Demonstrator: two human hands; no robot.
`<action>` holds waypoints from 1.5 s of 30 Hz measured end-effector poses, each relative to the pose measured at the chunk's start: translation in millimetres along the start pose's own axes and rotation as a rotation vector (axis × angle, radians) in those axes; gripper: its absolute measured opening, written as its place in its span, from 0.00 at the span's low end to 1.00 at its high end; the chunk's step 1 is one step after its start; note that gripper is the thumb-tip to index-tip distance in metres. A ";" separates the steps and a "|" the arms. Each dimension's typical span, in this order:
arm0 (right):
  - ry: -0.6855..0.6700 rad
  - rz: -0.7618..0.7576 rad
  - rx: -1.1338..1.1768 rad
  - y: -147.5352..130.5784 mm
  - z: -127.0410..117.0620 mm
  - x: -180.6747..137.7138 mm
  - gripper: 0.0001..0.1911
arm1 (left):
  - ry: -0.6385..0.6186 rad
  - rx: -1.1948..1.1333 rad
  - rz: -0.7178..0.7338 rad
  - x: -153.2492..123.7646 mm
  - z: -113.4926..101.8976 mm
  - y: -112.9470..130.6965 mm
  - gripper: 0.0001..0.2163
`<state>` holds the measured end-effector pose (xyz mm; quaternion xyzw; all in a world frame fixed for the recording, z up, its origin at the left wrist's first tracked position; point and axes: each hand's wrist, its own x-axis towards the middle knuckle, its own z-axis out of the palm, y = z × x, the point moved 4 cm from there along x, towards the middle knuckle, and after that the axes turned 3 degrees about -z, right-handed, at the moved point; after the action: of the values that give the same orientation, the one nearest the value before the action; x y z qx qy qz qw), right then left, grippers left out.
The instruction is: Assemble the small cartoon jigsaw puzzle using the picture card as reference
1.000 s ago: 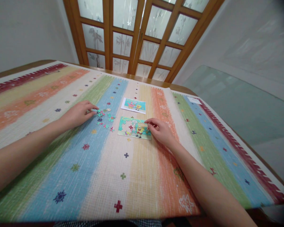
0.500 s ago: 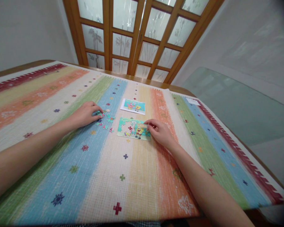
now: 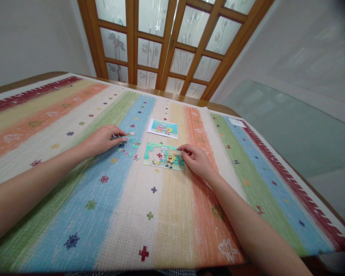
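A small cartoon jigsaw puzzle (image 3: 163,156), partly filled in, lies on a striped cloth. My right hand (image 3: 197,160) rests at its right edge, fingertips pinched against the puzzle's upper right part. Several loose puzzle pieces (image 3: 130,147) are scattered to the left of the puzzle. My left hand (image 3: 105,138) lies among them with thumb and fingers closed on one small piece. A printed reference picture (image 3: 163,128) sits just behind the puzzle.
The striped cloth (image 3: 117,214) covers a wooden table. A glass tabletop (image 3: 293,130) extends to the right. Wooden doors with frosted panes (image 3: 172,42) stand behind the table. A small white label (image 3: 236,122) lies on the cloth at the right.
My left hand slid right into the loose pieces and closed its fingers on one. My right hand stayed at the puzzle's right edge.
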<state>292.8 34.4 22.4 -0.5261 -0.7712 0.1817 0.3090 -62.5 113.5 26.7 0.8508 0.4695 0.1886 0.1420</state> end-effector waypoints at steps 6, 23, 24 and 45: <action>0.006 -0.019 -0.007 -1.9 -0.9 1.2 0.11 | -0.035 -0.014 0.004 -14.6 -5.9 -3.2 0.20; -0.011 -0.007 -0.023 0.7 2.2 1.6 0.12 | 0.145 -0.019 -0.023 -30.1 1.1 -8.1 0.16; -0.012 -0.002 -0.023 1.5 2.3 1.6 0.12 | 0.138 -0.027 -0.009 -29.9 1.8 -7.9 0.16; -0.006 -0.005 -0.039 1.1 1.1 2.7 0.12 | 0.068 -0.064 0.096 -23.7 9.9 13.2 0.14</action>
<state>292.2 37.3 21.7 -0.5295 -0.7769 0.1671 0.2969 -59.7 85.8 18.9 0.8605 0.4265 0.2388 0.1440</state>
